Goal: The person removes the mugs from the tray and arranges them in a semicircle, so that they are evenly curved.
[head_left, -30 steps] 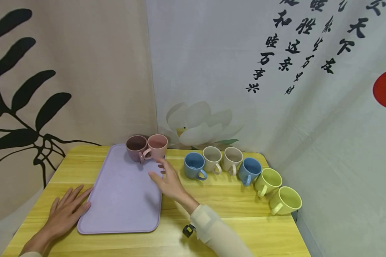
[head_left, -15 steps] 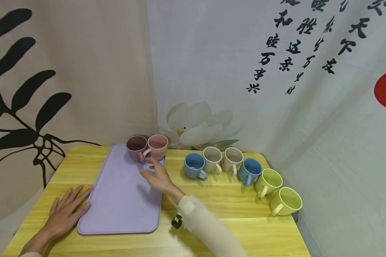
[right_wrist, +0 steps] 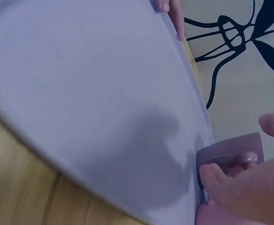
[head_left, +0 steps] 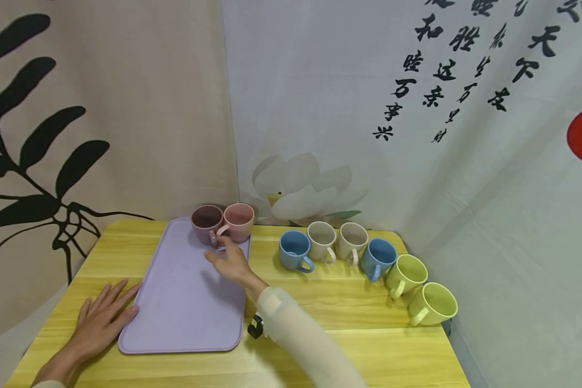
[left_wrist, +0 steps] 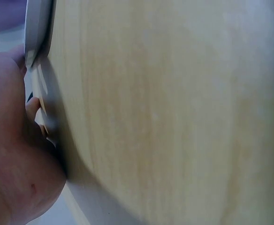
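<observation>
A lilac tray lies on the left half of the wooden table. At its far end stand a dark mauve mug and a pink mug, side by side. My right hand is over the tray at the mauve mug's handle, the thumb held apart from the fingers. In the right wrist view the fingertips are right by that handle; whether they touch it I cannot tell. My left hand rests with spread fingers at the tray's left edge, part of it on the table.
To the right of the tray, a curved row of mugs runs along the table's back and right side: a blue mug, a white mug, another white, another blue, then two yellow-green mugs. Hanging cloths enclose the back and right.
My right hand has moved left from beside the pink mug to the mauve mug's handle. The left hand, the tray and the mugs have stayed put.
</observation>
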### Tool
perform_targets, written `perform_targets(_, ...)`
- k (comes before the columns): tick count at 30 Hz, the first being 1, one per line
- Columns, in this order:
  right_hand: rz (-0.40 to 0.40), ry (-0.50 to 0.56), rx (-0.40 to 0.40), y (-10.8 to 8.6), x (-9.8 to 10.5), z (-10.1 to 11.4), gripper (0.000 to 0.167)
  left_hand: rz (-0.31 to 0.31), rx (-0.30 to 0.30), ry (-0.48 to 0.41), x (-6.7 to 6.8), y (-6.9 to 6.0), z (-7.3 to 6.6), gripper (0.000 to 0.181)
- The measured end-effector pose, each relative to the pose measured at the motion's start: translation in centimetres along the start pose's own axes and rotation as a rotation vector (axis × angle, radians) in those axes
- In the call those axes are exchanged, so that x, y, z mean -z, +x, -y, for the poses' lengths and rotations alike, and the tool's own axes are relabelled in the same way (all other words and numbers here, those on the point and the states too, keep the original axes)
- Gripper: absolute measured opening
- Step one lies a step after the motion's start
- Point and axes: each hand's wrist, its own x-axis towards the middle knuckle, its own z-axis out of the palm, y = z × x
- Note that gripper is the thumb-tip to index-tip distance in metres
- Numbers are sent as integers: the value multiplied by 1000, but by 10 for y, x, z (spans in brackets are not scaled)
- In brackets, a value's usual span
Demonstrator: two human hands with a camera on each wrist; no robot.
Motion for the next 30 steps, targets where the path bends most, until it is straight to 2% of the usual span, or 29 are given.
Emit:
perform_targets(1, -17, -5, 21, 5, -3, -6, 57, -2, -4, -2, 0, 0, 0, 68)
perform_targets(3, -24, 28, 24, 7, -6, -5, 52, -5, -9, -4, -1, 0, 2, 68)
perform_targets(7, -5, 162, 25, 13, -12, -5, 46, -4, -14, -12, -4, 1, 5, 69)
perform_targets(9, 16, 264, -25, 12, -12, 2, 45, -4, -16, -17, -5, 1, 6, 69)
perform_targets(12, 9, 337, -56, 15, -17, 2, 42, -5, -18, -21, -6, 0, 7, 69)
perform_targets(17, -27, 317, -49, 18, -24, 6, 28, -14, -21, -19, -6, 0, 8, 68)
perform_targets(22, -41, 229, -25, 17, -26, 6, 29, -34, -26, -15, -8, 0, 8, 66)
perform_targets(30, 0, 195, -32, 11, -25, -2, 29, -11, -13, -10, -6, -1, 7, 68)
